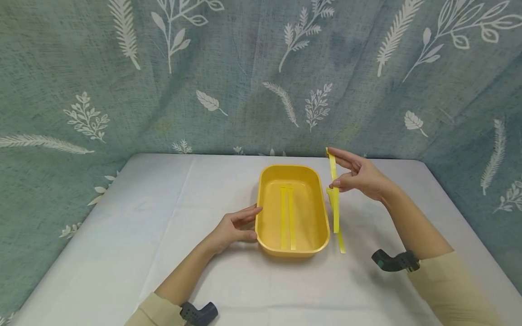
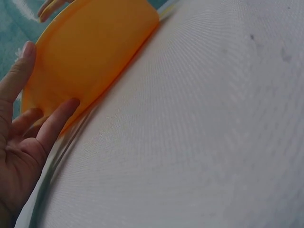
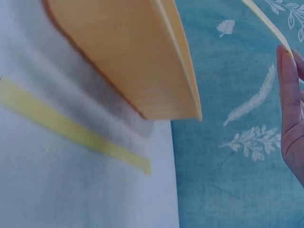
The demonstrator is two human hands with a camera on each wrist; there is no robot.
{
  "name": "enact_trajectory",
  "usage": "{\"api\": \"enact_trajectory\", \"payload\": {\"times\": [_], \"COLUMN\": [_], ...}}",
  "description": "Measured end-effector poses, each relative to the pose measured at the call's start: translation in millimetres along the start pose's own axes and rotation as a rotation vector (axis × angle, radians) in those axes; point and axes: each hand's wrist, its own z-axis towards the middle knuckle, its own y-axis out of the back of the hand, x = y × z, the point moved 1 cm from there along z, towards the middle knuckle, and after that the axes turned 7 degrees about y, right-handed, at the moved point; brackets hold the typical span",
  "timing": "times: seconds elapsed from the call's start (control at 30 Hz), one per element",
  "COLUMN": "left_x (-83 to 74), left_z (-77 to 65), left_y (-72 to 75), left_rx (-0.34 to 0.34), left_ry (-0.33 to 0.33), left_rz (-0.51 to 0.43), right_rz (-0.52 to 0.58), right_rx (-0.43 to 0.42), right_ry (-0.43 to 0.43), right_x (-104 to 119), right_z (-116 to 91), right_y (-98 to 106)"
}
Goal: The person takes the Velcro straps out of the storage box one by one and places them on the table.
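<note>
A yellow rectangular tray point(image 1: 293, 252) with rounded corners stands on the table. Two narrow yellow strips point(image 1: 283, 217) lie lengthwise inside it, side by side. My left hand point(image 1: 230, 230) rests its fingertips against the tray's left side; in the left wrist view, extended fingers point(image 2: 59, 123) touch the tray's orange-looking outer wall point(image 2: 95, 47). Beyond the tray's right side, my right hand point(image 1: 359, 176) pinches a thin yellow strip point(image 1: 336, 208) that hangs down from its fingertips. Below that strip another yellow strip point(image 1: 341, 244) lies on the table, also visible as a flat strip point(image 3: 76, 130) in the right wrist view.
A white cloth covers the table point(image 1: 204, 190). Right behind its far edge hangs a green-blue curtain point(image 1: 240, 59) with white leaf prints. Dark wrist-worn cameras point(image 1: 395, 261) sit on both forearms.
</note>
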Motion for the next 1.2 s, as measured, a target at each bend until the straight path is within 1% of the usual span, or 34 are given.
{"api": "enact_trajectory", "payload": {"times": [0.33,0.67,0.93,1.07,1.2], "left_x": [1.1,0.4,1.0,2.2,3.7], "left_z": [-0.2,-0.5,1.3,1.7,1.8], "left_y": [0.2,-0.1,0.7,1.4,1.4], "left_rx": [0.004,0.006,0.01,0.011,0.013], "left_ry": [-0.005,-0.003,-0.01,-0.006,0.002], "left_rz": [0.001,0.002,0.001,0.0,-0.005], "right_rz": [-0.039,-0.11,-0.077,-0.081,-0.069], "right_rx": [0.002,-0.033,-0.007,-0.01,-0.009], "right_ry": [-0.006,-0.048,-0.073,-0.098,-0.104], "right_x": [-13,-25,-37,-44,-51], "right_z": [-23,-42,-56,-61,-65], "right_y": [13,22,28,29,31]}}
